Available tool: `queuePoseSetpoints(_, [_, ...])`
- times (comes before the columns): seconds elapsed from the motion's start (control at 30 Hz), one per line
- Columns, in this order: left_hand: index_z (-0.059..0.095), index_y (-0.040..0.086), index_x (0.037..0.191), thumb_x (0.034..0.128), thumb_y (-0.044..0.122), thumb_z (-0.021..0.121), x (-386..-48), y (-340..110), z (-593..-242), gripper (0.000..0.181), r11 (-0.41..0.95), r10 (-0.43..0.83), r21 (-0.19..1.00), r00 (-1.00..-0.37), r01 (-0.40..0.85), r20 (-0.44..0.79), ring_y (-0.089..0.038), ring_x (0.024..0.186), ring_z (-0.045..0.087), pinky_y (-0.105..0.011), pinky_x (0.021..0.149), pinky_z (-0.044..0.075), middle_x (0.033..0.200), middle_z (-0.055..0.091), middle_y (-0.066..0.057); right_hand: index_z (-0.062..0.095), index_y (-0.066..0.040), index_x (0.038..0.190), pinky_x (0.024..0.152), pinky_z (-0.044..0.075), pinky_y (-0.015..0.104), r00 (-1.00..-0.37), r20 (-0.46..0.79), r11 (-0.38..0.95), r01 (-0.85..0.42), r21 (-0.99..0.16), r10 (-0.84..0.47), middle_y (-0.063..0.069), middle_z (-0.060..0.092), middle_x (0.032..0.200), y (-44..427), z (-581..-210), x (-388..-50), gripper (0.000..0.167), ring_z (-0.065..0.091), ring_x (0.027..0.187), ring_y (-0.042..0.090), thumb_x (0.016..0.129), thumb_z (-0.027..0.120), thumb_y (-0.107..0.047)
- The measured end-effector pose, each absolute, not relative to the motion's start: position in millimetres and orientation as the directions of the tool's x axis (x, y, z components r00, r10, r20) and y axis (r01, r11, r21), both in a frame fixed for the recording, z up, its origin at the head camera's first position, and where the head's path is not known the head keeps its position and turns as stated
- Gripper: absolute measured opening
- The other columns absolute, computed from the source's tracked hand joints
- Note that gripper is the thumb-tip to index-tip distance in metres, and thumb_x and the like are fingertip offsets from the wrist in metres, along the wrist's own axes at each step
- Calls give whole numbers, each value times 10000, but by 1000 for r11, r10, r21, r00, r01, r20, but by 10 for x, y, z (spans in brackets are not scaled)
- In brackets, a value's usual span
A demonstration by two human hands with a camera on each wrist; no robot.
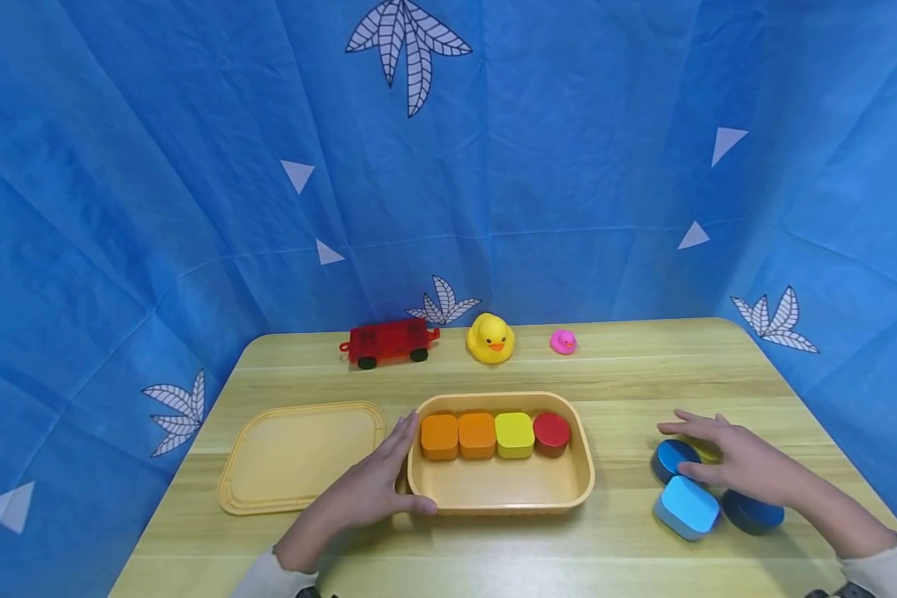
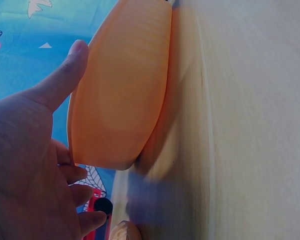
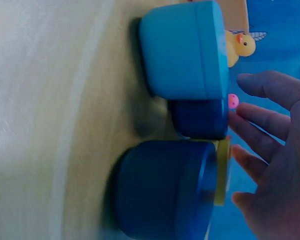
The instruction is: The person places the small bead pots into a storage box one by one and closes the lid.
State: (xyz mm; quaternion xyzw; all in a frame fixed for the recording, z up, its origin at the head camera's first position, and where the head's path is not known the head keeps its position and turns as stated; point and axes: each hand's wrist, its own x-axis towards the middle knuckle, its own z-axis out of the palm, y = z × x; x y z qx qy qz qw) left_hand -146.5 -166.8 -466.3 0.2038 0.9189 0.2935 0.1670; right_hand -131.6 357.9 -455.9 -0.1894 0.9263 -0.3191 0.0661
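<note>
A peach-coloured box (image 1: 501, 496) holds two orange pieces (image 1: 439, 437), a yellow-green square piece (image 1: 514, 435) and a red round one (image 1: 551, 433) in a row. My left hand (image 1: 374, 482) rests at the box's left end, thumb and fingers spread along the rim. On the right, my right hand (image 1: 747, 461) hovers with relaxed fingers over a blue round piece (image 1: 673, 458) and a yellow piece (image 1: 706, 450), which it partly hides. Beside them stand a light blue piece (image 1: 686, 507) and a dark blue round piece (image 1: 752, 511).
A flat peach lid (image 1: 302, 457) lies left of the box. Along the back edge stand a red wagon (image 1: 390, 341), a yellow duck (image 1: 490, 339) and a small pink duck (image 1: 564, 341). Blue cloth (image 1: 553, 166) hangs behind the table.
</note>
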Motion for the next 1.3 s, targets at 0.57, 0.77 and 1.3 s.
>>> queuePoseSetpoints(0.57, [-23, 276, 1670, 778, 675, 779, -1458, -1666, -4658, 1264, 752, 466, 602, -862, 268, -198, -294, 1598, 80, -605, 1212, 276, 1745, 3, -34, 612, -80, 1417, 1057, 107, 857, -864, -140, 684, -274, -676, -484, 318, 476, 1510, 3677, -4501, -1418, 681, 232, 1404, 632, 793, 859, -191])
queuePoseSetpoints(0.77, [-24, 279, 1670, 775, 681, 778, -1457, -1665, -4655, 1268, 753, 466, 601, -862, 269, -198, -297, 1597, 84, -606, 1209, 283, 1745, 3, -35, 632, -73, 1393, 1042, 70, 871, -852, -166, 687, -268, -675, -496, 279, 542, 1470, 3661, -4496, -1440, 647, 212, 1413, 641, 788, 855, -130])
queuePoseSetpoints(1.3, [-20, 279, 1670, 774, 675, 785, -1456, -1661, -4650, 1268, 751, 465, 603, -864, 268, -195, -301, 1596, 91, -604, 1208, 284, 1746, 8, -43, 643, -83, 1385, 1105, 128, 817, -878, -117, 723, -299, -622, -464, 314, 504, 1489, 3566, -4383, -1459, 605, 358, 1389, 601, 827, 848, -193])
